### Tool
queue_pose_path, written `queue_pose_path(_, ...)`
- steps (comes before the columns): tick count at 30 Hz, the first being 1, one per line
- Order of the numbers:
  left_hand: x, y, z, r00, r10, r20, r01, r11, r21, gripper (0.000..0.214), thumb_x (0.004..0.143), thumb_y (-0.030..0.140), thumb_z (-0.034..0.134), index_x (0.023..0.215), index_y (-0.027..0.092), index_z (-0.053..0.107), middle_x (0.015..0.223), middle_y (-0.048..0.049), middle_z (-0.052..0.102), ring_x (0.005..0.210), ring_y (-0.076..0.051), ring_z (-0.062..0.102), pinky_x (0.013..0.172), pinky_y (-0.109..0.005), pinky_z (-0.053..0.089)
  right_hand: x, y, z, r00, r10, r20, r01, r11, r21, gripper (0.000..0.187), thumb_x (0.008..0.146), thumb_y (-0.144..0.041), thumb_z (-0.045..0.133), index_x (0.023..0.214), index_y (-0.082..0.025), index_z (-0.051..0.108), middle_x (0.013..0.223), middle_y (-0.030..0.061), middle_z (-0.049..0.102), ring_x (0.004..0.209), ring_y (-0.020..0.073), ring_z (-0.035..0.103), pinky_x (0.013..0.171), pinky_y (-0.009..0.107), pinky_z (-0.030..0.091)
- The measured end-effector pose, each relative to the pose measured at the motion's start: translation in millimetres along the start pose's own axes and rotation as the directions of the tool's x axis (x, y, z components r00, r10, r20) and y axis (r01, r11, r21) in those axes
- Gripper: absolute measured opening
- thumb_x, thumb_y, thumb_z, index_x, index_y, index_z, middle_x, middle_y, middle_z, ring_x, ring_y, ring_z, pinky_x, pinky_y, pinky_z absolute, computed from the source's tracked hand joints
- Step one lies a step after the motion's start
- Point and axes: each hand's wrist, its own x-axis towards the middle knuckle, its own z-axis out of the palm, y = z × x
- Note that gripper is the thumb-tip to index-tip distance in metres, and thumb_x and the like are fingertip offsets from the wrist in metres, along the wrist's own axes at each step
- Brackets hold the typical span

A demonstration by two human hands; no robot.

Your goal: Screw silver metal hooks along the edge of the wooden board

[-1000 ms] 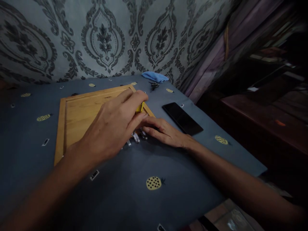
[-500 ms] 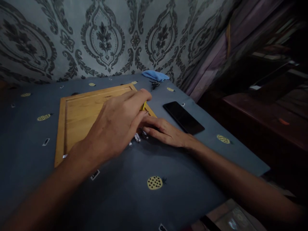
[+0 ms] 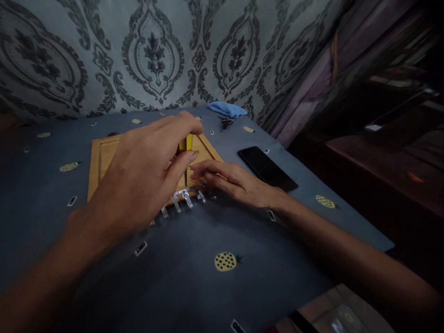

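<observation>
My left hand (image 3: 142,162) is closed around the yellow handle of a screwdriver (image 3: 189,142). The screwdriver stands nearly upright, its dark shaft reaching down to a silvery metal strip with hooks (image 3: 187,200). That strip lies along the near edge of a framed wooden board (image 3: 94,166), with several hooks jutting over the edge toward me. My right hand (image 3: 239,185) rests low at the strip's right end, fingers stretched out and close to the shaft. Whether its fingertips press on the strip I cannot tell. My left hand hides much of the board.
A black phone (image 3: 267,169) lies right of the board on the blue pineapple-print cloth (image 3: 270,268). Farther back are a small dark item (image 3: 226,121), perhaps keys, and a blue cloth (image 3: 227,109) by the patterned wall. The table's right edge runs beyond the phone.
My left hand and the screwdriver have shifted left along the strip, uncovering more hooks and the shaft. My right hand stays near the strip's right end, its fingers now straighter.
</observation>
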Motion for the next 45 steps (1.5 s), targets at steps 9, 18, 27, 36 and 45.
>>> queue_pose_path(9,-11,-5,9.1,0.998,-0.054,0.016,0.054,0.998,-0.033,0.028,0.094,0.015,0.053,0.119,0.022,0.064,0.109,-0.0026,0.074,0.093,-0.019,0.071,0.086,-0.032,0.056,17,-10,10,0.99,0.059,0.129,-0.058,0.998,-0.006,0.027,0.107,-0.028,0.036,0.115,-0.016,0.059,0.108,0.0084,0.072,0.092,0.016,0.066,0.085,0.03,0.05)
queue_pose_path(18,-12,-7,13.4,0.996,-0.076,0.044,0.079,0.993,-0.084,0.029,0.093,0.011,0.053,0.118,0.02,0.064,0.107,-0.0033,0.074,0.098,-0.02,0.07,0.087,-0.031,0.055,16,-5,17,0.994,0.045,0.104,-0.045,0.999,-0.001,0.025,0.107,-0.028,0.036,0.109,-0.016,0.058,0.104,0.0086,0.07,0.089,0.0159,0.065,0.085,0.031,0.05)
queue_pose_path(27,-8,-7,10.7,0.996,-0.024,0.085,0.031,0.996,-0.084,0.029,0.093,0.011,0.051,0.117,0.022,0.064,0.106,-0.0031,0.073,0.091,-0.019,0.069,0.08,-0.03,0.055,14,-6,17,0.994,0.033,0.104,-0.035,0.999,0.018,0.025,0.106,-0.026,0.038,0.113,-0.016,0.06,0.107,0.0095,0.071,0.095,0.0177,0.066,0.088,0.033,0.051)
queue_pose_path(36,-6,-12,11.5,0.99,0.032,0.134,-0.016,0.992,-0.122,0.03,0.095,0.014,0.049,0.12,0.022,0.063,0.111,-0.0033,0.072,0.098,-0.019,0.069,0.084,-0.031,0.056,10,-6,15,0.995,0.015,0.095,-0.014,1.0,-0.011,0.03,0.107,-0.026,0.038,0.123,-0.015,0.06,0.119,0.012,0.07,0.107,0.0199,0.066,0.097,0.037,0.051)
queue_pose_path(45,-4,-11,2.0,0.997,0.011,0.079,0.005,0.981,-0.191,0.022,0.095,0.019,0.05,0.113,0.022,0.063,0.108,-0.0027,0.071,0.096,-0.021,0.07,0.086,-0.034,0.057,2,0,18,0.999,0.007,0.048,-0.002,0.995,-0.104,0.031,0.107,-0.025,0.038,0.129,-0.019,0.06,0.124,0.0094,0.07,0.115,0.0197,0.066,0.102,0.036,0.049)
